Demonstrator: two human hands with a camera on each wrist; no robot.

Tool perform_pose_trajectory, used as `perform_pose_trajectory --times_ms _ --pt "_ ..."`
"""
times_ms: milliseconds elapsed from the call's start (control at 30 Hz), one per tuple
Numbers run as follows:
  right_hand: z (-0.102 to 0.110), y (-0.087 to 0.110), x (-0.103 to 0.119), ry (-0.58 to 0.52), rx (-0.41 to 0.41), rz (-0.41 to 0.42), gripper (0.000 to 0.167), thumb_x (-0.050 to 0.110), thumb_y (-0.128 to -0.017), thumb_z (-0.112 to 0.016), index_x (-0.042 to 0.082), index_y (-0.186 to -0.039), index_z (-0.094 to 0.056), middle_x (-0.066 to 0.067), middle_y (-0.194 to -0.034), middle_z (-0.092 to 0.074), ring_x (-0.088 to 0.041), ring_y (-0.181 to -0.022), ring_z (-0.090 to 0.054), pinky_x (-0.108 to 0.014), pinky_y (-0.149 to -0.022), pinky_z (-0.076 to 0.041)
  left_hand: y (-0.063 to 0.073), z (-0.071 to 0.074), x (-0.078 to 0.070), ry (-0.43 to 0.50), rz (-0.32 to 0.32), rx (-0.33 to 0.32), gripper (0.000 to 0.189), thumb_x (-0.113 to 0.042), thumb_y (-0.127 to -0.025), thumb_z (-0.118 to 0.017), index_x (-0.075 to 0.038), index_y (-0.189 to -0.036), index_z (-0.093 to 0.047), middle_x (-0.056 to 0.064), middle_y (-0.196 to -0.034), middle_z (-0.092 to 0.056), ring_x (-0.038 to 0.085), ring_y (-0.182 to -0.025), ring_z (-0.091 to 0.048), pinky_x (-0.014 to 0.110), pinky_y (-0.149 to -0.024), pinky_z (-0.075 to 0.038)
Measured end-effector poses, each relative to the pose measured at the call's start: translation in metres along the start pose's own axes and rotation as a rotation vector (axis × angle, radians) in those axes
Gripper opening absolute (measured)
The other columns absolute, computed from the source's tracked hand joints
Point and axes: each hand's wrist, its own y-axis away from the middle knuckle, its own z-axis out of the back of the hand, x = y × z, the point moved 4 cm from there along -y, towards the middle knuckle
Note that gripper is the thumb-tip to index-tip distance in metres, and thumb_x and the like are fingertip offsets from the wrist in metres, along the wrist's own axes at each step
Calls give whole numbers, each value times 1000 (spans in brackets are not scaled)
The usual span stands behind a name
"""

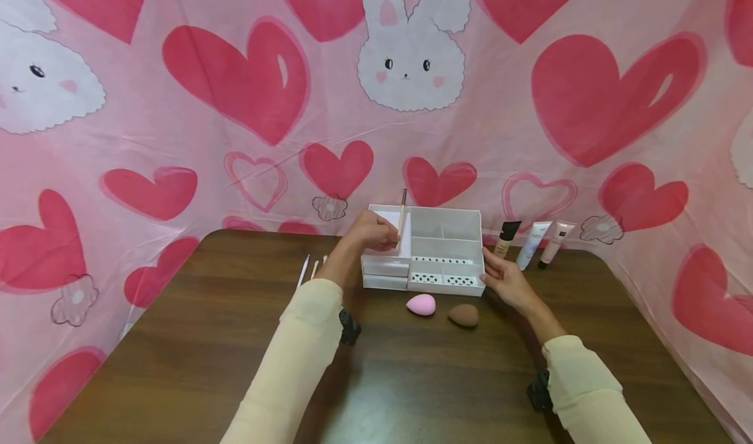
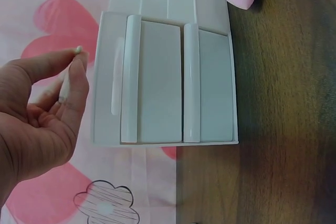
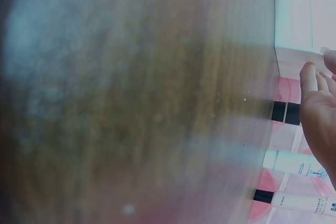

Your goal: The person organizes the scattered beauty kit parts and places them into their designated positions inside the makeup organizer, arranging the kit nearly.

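Observation:
My left hand (image 1: 376,231) pinches a slim makeup brush (image 1: 402,215) between thumb and fingertips, its dark end up, above the left part of a white organizer (image 1: 445,233). In the left wrist view, the pale lower end of the brush pokes out at the fingertips, beside the organizer's two drawers (image 2: 160,82). My right hand (image 1: 507,280) rests against the organizer's right side, fingers fairly straight and the thumb near the front corner. A pink makeup sponge (image 1: 421,305) and a brown one (image 1: 464,315) lie before the organizer.
Three cosmetic tubes stand right of the organizer: one black-capped (image 1: 506,238), one white-blue (image 1: 533,244), one pink (image 1: 555,244). Several slim sticks (image 1: 303,271) lie left, partly behind the left arm. A pink heart-printed cloth (image 1: 500,136) hangs behind the wooden table (image 1: 423,392).

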Motion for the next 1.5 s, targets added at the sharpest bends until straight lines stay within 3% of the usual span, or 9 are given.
perform_pose_trajectory --times_ms 633,867,1067,1300,1500 --pt "0 0 0 0 9 2 66 -18 -94 -50 -18 -152 -20 -39 -158 -20 -51 -140 -28 -15 -98 -46 0 -11 2 -49 45 24 12 12 -79 -66 17 -88 -73 1 -55 -58 8 -53 -57 20 -57 -58" --pt "0 0 2 19 -1 4 65 -18 -93 -51 -19 -151 -21 -39 -157 -22 -51 -139 -29 -16 -99 -46 -3 -10 6 -117 52 31 5 11 -78 -70 8 -74 -71 -1 -55 -58 7 -53 -56 17 -55 -53" --pt "0 1 1 16 -3 -2 65 -18 -94 -50 -18 -151 -21 -39 -157 -22 -50 -139 -29 -14 -98 -46 -5 -14 9 -82 60 51 5 11 -79 -68 11 -78 -74 -2 -53 -59 6 -53 -56 16 -56 -53" --pt "-1 1 0 1 0 -12 65 -18 -94 -50 -17 -152 -21 -38 -158 -21 -49 -140 -29 -16 -99 -45 -6 -16 10 -30 72 78 22 10 -81 -68 -1 -62 -66 -3 -49 -58 5 -52 -55 15 -55 -51" --pt "0 0 0 0 -1 -7 65 -18 -94 -50 -18 -152 -21 -39 -157 -20 -50 -140 -28 -16 -99 -45 -7 -17 11 -49 75 74 18 7 -82 -70 -1 -65 -67 -4 -50 -59 4 -52 -56 14 -55 -50"
